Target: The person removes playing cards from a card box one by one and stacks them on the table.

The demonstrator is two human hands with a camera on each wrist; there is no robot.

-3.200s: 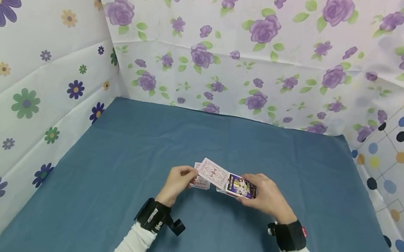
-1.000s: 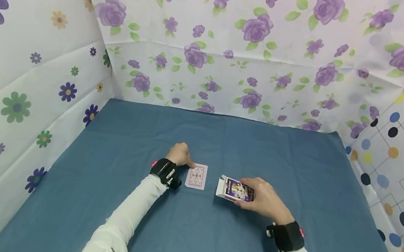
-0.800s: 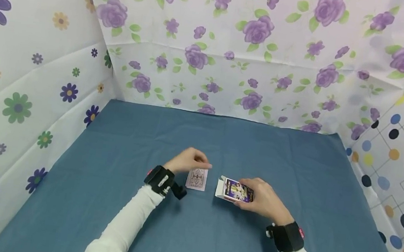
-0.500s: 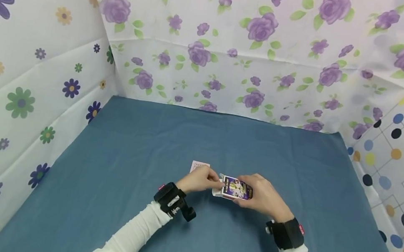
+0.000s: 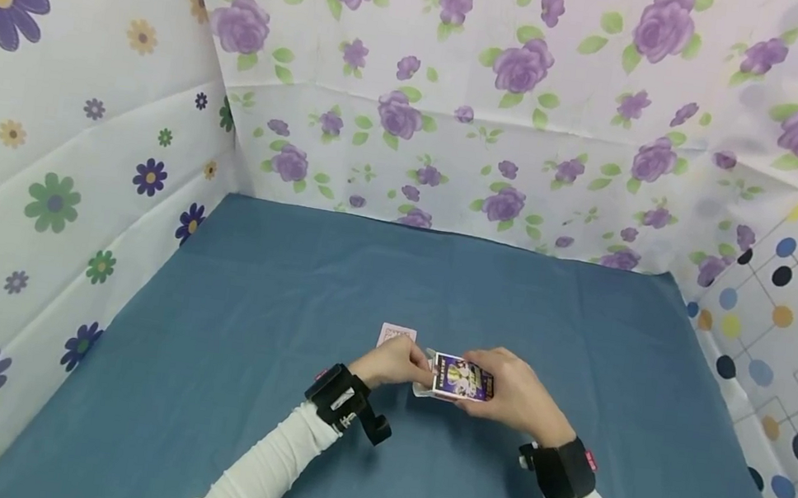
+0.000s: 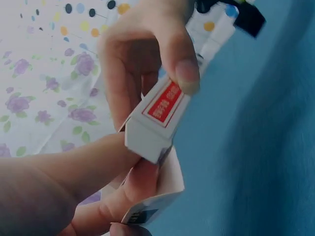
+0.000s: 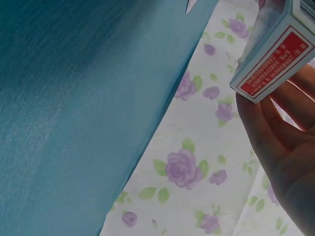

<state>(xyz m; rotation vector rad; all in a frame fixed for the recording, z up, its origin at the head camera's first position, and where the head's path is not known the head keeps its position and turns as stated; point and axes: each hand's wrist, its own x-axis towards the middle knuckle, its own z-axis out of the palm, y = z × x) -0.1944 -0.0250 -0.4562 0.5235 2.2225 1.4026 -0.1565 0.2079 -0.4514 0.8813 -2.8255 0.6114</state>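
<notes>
My right hand [image 5: 517, 392] grips a playing card box [image 5: 463, 379] above the table, its purple printed face up and its flapped end pointing left. In the left wrist view, the right thumb presses the box's side [image 6: 162, 105], which bears a red label. My left hand [image 5: 391, 363] is at the open end, its thumb and bent fingers among the white flaps [image 6: 170, 177], holding the box there. Their tips are partly hidden, so whether they touch cards inside cannot be seen. Pink-backed playing cards [image 5: 398, 333] lie face down on the table, partly covered by the left hand.
A blue cloth [image 5: 314, 272] covers the table. Flowered sheets [image 5: 400, 116] hang behind and at the left, with a dotted sheet [image 5: 793, 331] at the right. Each wrist wears a black strap [image 5: 561, 468].
Earlier my left hand drew cards from the box and set them on the pile. It has since come back right to the box's open end. My right hand keeps its grip.
</notes>
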